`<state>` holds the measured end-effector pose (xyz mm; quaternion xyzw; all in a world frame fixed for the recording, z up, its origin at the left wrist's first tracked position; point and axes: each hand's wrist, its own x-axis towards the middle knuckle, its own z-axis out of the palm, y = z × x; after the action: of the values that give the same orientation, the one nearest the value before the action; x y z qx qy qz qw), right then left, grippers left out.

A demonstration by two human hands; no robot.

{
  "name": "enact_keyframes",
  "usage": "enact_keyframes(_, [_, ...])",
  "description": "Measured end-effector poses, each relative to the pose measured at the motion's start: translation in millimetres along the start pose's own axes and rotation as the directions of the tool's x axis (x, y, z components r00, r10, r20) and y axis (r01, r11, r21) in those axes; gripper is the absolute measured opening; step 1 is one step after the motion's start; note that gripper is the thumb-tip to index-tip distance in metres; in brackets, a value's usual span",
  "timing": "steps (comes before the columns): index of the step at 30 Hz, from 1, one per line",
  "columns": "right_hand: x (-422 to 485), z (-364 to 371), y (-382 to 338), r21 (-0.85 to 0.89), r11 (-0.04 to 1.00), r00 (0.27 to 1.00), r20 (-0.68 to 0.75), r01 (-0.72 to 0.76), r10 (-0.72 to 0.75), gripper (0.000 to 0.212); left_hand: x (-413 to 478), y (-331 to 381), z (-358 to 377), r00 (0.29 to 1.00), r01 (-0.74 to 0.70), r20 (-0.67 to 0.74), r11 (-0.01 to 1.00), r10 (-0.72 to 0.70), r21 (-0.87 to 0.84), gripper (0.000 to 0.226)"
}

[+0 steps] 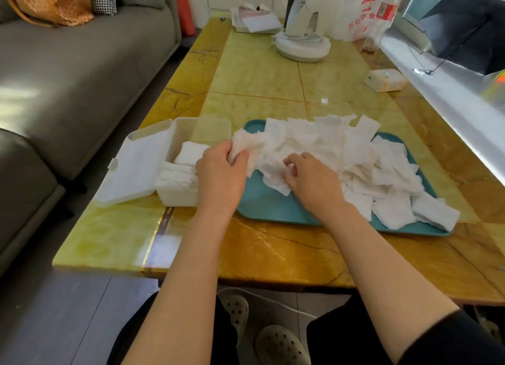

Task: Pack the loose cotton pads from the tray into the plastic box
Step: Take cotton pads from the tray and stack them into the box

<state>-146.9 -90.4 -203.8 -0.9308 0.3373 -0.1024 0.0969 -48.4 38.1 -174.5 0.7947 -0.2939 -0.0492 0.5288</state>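
A teal tray lies on the table with several loose white cotton pads heaped across it. To its left stands a clear plastic box, its lid flipped open to the left, with stacked pads inside. My left hand is at the tray's left edge and grips a small bunch of pads between thumb and fingers. My right hand rests on the pile in the tray, its curled fingertips pinching a pad.
A yellow stone table carries a white fan base, a plastic bag, a tissue pack and a paper-filled box at the far end. A grey sofa runs along the left. A windowsill borders the right.
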Motion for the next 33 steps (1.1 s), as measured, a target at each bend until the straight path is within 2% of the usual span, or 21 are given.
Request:
enact_keyframes(4, [-7.9, -4.9, -6.9, -0.026, 1.000, 0.999, 0.050, 0.008, -0.007, 0.025, 0.0, -0.3, -4.6, 1.000, 0.000, -0.011, 1.000, 0.000, 0.019, 0.041])
enact_keyframes(7, [-14.8, -7.5, -11.8, -0.035, 0.999, 0.997, 0.072, 0.014, -0.012, 0.032, -1.0, 0.0, -4.7, 1.000, -0.002, -0.015, 1.000, 0.002, 0.013, 0.039])
enact_keyframes(9, [-16.4, -7.0, -14.4, 0.006, 1.000, 0.998, 0.059, 0.024, -0.024, 0.035, -0.4, -0.9, -3.8, 1.000, -0.010, -0.018, 1.000, 0.010, 0.011, 0.031])
enact_keyframes(13, [-15.4, -3.5, -17.5, 0.178, 0.982, 0.996, 0.047, 0.069, -0.078, 0.023, -0.9, 0.0, -2.4, 1.000, -0.018, -0.010, 1.000, 0.018, -0.005, 0.025])
enact_keyframes(16, [-17.1, 2.0, -16.8, 0.113, 0.989, 0.977, 0.177, 0.099, -0.118, 0.052, -1.0, 0.9, -1.8, 1.000, -0.011, -0.009, 1.000, 0.011, 0.005, 0.027])
enact_keyframes(18, [-16.9, 4.0, -14.9, 0.080, 0.991, 0.974, 0.189, 0.108, -0.122, 0.061, -0.4, 1.2, -0.7, 1.000, -0.001, -0.003, 1.000, 0.001, 0.003, 0.028])
enact_keyframes(21, [-14.5, 1.0, -11.8, 0.185, 0.981, 0.991, 0.109, 0.058, -0.079, 0.055, -0.4, 2.0, -0.6, 1.000, 0.012, -0.002, 1.000, -0.012, 0.010, 0.037])
enact_keyframes(25, [-13.3, -0.4, -8.5, 0.263, 0.965, 0.999, 0.037, 0.006, -0.017, 0.039, -1.7, 3.7, 0.6, 1.000, 0.023, 0.015, 1.000, -0.023, -0.007, 0.028])
enact_keyframes(28, [-12.4, -1.6, -8.0, 0.304, 0.953, 1.000, -0.014, -0.007, 0.012, 0.036, -2.5, 5.6, 1.9, 1.000, 0.020, 0.012, 1.000, -0.020, -0.015, 0.025])
enact_keyframes(33, [-13.4, -3.2, -9.3, 0.560, 0.827, 0.999, 0.003, -0.045, 0.052, 0.031, -0.4, 5.5, 5.6, 0.999, 0.038, 0.006, 0.997, -0.038, -0.063, 0.026])
